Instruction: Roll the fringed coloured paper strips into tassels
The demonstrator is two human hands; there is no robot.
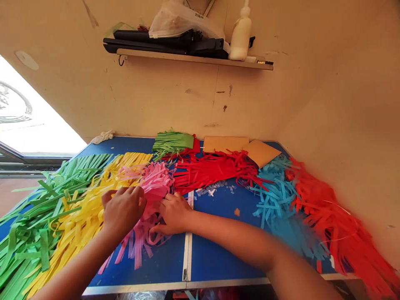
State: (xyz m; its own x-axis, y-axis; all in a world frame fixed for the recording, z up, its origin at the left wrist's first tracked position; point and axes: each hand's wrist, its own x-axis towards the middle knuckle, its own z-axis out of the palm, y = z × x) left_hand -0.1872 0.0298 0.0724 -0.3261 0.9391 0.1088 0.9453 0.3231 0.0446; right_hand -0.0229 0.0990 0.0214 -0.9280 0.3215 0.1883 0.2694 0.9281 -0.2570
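A loose mass of pink fringed paper [155, 182] lies at the middle of the blue table [165, 260], its strips fanning towards the front edge. My left hand [123, 210] rests palm down on its left side, fingers curled over the strips. My right hand [172, 214] presses on its right side, and the paper between my hands is partly hidden. Yellow fringed paper [84, 210] lies just left of my left hand, with green fringed paper [34, 225] beyond it. Red fringed paper [212, 171] lies beyond my right hand.
Blue strips [278, 200] and orange-red fringe [334, 229] pile against the right wall. A green bundle [171, 141] and tan card sheets [225, 144] lie at the back. A white bottle [240, 37] and black items stand on a wall shelf [193, 58].
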